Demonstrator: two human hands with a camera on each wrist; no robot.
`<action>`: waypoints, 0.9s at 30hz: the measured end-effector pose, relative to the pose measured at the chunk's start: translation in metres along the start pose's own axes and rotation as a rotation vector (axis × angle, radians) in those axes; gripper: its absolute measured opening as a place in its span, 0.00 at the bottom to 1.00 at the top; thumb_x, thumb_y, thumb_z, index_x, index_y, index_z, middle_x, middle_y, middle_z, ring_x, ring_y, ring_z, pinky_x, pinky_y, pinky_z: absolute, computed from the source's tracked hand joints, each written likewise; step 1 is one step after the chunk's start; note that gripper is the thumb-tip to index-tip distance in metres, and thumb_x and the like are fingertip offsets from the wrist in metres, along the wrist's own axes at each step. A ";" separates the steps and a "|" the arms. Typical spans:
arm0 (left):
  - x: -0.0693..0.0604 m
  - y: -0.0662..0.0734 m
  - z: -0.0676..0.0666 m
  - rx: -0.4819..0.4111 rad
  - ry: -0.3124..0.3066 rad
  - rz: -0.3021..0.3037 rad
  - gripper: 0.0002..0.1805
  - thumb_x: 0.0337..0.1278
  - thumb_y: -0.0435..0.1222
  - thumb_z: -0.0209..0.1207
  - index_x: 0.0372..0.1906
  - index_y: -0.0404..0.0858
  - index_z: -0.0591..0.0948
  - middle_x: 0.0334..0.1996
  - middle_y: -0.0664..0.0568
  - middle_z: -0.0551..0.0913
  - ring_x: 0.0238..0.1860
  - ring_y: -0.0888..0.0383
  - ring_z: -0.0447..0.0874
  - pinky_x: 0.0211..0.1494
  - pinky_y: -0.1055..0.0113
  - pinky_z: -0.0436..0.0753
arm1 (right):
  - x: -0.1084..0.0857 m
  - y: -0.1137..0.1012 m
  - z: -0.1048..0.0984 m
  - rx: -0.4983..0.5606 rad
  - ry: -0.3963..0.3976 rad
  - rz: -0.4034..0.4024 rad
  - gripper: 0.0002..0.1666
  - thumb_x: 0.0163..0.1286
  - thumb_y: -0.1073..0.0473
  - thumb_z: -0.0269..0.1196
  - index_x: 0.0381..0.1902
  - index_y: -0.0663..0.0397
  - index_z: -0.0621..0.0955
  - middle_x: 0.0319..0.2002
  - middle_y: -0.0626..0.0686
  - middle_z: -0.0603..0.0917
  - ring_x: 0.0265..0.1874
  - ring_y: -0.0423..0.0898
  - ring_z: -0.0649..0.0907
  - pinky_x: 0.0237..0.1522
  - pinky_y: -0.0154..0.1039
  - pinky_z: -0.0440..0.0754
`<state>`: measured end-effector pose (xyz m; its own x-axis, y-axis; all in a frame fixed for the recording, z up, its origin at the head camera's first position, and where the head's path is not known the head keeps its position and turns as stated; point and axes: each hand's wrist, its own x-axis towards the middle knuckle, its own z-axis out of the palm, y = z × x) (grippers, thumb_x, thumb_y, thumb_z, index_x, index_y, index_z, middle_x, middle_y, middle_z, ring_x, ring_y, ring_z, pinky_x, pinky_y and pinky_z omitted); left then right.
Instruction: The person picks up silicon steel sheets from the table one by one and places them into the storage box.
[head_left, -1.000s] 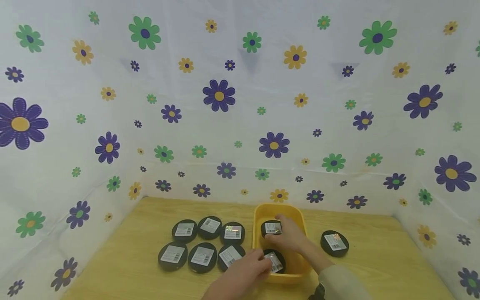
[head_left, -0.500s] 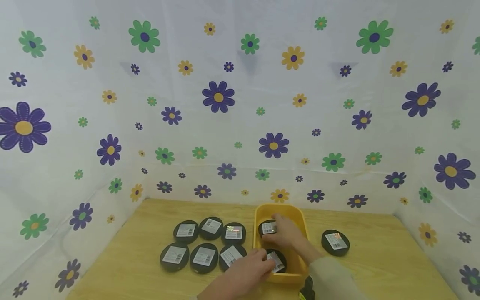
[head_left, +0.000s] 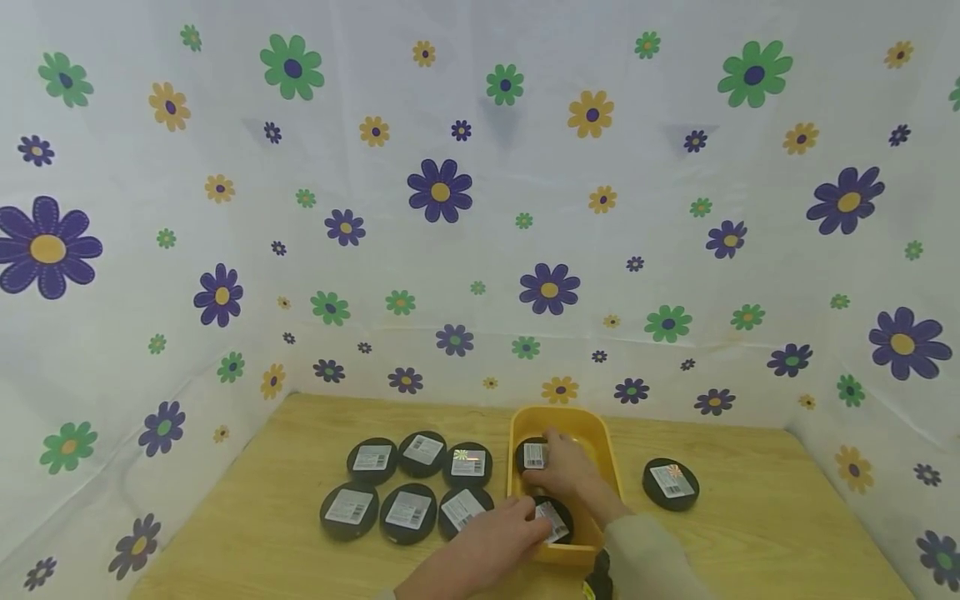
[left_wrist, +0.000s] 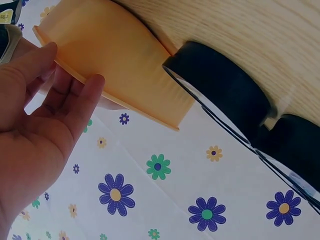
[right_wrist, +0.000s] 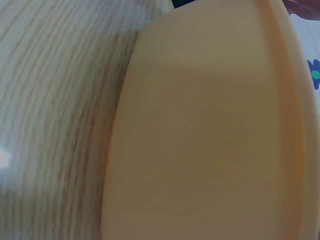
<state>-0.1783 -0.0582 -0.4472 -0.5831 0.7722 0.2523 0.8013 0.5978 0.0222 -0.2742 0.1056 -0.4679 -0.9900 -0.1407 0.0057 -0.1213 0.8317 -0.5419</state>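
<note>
A yellow plastic bin (head_left: 617, 467) stands on the table with two round black containers inside, both bearing white barcode labels. My right hand (head_left: 566, 471) reaches into the bin and grips the far container (head_left: 529, 455) by its side. At the near left rim is my left hand (head_left: 498, 537), its thumb over the near container (head_left: 557, 523). In the left wrist view, the left hand's fingers (left_wrist: 90, 90) bend at the rim of the bin (left_wrist: 120, 60); their hold inside is hidden. The right wrist view shows mostly the bin's outer wall (right_wrist: 200, 130), with the right hand hidden.
Several matching containers (head_left: 406, 513) lie in two rows left of the bin, labels up. Another container (head_left: 671, 483) sits to its right. The wooden table (head_left: 765, 517) meets a flowered white cloth (head_left: 480, 250) at the back and sides.
My right hand has shifted slightly left in the bin, together with the far container. My left hand stays at the near rim beside the near container.
</note>
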 end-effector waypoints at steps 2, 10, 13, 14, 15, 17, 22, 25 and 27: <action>0.000 0.000 0.000 0.023 0.019 0.003 0.02 0.66 0.39 0.61 0.36 0.51 0.80 0.31 0.60 0.70 0.32 0.66 0.69 0.28 0.78 0.66 | 0.001 -0.001 0.000 0.003 -0.001 0.011 0.48 0.53 0.50 0.75 0.66 0.65 0.67 0.46 0.61 0.77 0.38 0.53 0.77 0.47 0.51 0.80; 0.000 0.001 0.003 0.024 0.037 0.003 0.02 0.65 0.39 0.61 0.37 0.51 0.80 0.31 0.60 0.70 0.32 0.66 0.69 0.27 0.79 0.65 | 0.007 0.001 0.005 0.026 0.031 0.050 0.46 0.53 0.52 0.75 0.63 0.65 0.67 0.48 0.62 0.76 0.39 0.53 0.78 0.49 0.52 0.80; 0.000 0.001 0.005 0.008 0.051 0.006 0.03 0.65 0.39 0.61 0.37 0.51 0.79 0.30 0.60 0.69 0.31 0.66 0.69 0.26 0.79 0.64 | 0.008 0.002 0.006 0.034 0.037 0.058 0.45 0.54 0.53 0.76 0.63 0.64 0.67 0.50 0.64 0.75 0.39 0.54 0.78 0.49 0.52 0.80; 0.000 0.001 0.005 0.004 0.056 0.005 0.03 0.65 0.38 0.61 0.36 0.51 0.79 0.30 0.60 0.70 0.31 0.66 0.69 0.26 0.80 0.64 | 0.008 0.002 0.007 0.040 0.040 0.059 0.45 0.53 0.54 0.76 0.63 0.65 0.67 0.51 0.64 0.74 0.39 0.54 0.78 0.47 0.52 0.80; -0.001 0.001 0.005 -0.004 0.055 0.002 0.03 0.65 0.38 0.61 0.36 0.51 0.79 0.30 0.60 0.69 0.31 0.66 0.68 0.26 0.80 0.63 | 0.009 0.002 0.007 0.046 0.042 0.060 0.45 0.53 0.56 0.76 0.63 0.65 0.67 0.51 0.65 0.73 0.39 0.54 0.78 0.47 0.52 0.80; -0.001 0.001 0.006 -0.024 0.047 -0.008 0.03 0.65 0.38 0.60 0.35 0.51 0.78 0.30 0.60 0.69 0.31 0.66 0.68 0.26 0.80 0.63 | 0.009 0.003 0.008 0.062 0.046 0.063 0.45 0.52 0.59 0.75 0.64 0.65 0.66 0.52 0.66 0.71 0.38 0.55 0.78 0.45 0.51 0.80; -0.003 0.002 0.004 -0.057 0.011 -0.043 0.03 0.66 0.38 0.59 0.36 0.52 0.79 0.32 0.61 0.70 0.33 0.66 0.67 0.28 0.80 0.65 | 0.010 0.004 0.007 0.115 0.057 0.066 0.47 0.49 0.66 0.73 0.66 0.65 0.64 0.54 0.68 0.69 0.39 0.56 0.77 0.43 0.51 0.80; -0.004 0.001 0.003 -0.052 0.008 -0.046 0.03 0.66 0.38 0.59 0.38 0.52 0.80 0.33 0.62 0.71 0.34 0.66 0.69 0.30 0.80 0.67 | 0.010 0.003 0.008 0.116 0.060 0.070 0.47 0.50 0.66 0.72 0.67 0.64 0.64 0.56 0.69 0.69 0.40 0.57 0.78 0.45 0.52 0.80; -0.005 0.001 0.004 -0.038 0.015 -0.040 0.02 0.66 0.39 0.59 0.39 0.52 0.80 0.34 0.62 0.72 0.35 0.66 0.70 0.31 0.80 0.69 | 0.011 0.003 0.008 0.109 0.062 0.074 0.46 0.51 0.65 0.73 0.66 0.64 0.64 0.56 0.68 0.69 0.40 0.57 0.78 0.46 0.53 0.80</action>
<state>-0.1749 -0.0605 -0.4519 -0.6130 0.7444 0.2648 0.7821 0.6192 0.0696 -0.2844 0.1023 -0.4758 -0.9989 -0.0447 0.0119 -0.0422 0.7751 -0.6305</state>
